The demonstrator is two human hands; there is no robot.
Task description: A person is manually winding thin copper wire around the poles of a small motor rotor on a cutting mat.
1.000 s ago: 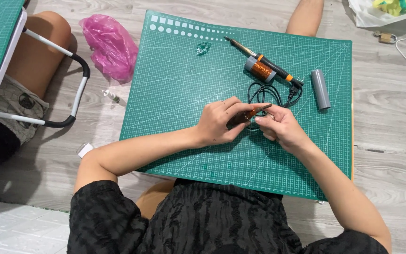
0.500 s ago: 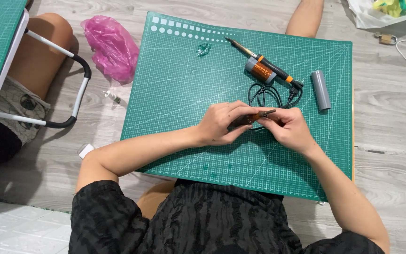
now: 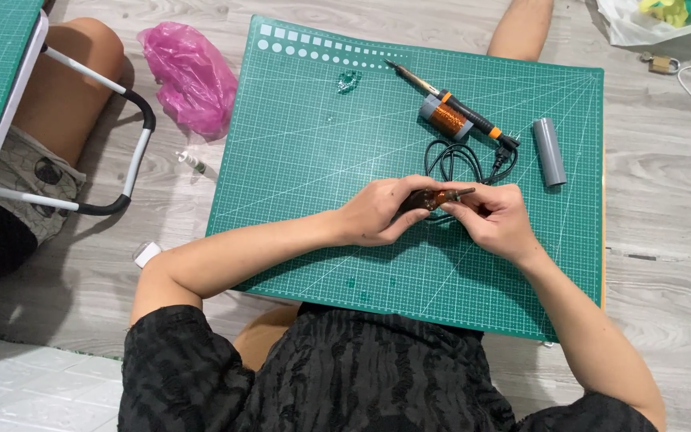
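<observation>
Copper coil (image 3: pixel 440 196) (both hands pinching)

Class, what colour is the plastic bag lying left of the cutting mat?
Pink; the plastic bag shows best in the head view.

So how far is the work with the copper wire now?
Looks done: a copper wire spool lies wound on the green mat. In hand: the left hand and right hand hold a small copper-wound piece between them. Left untouched: the soldering iron and the grey tube.
</observation>
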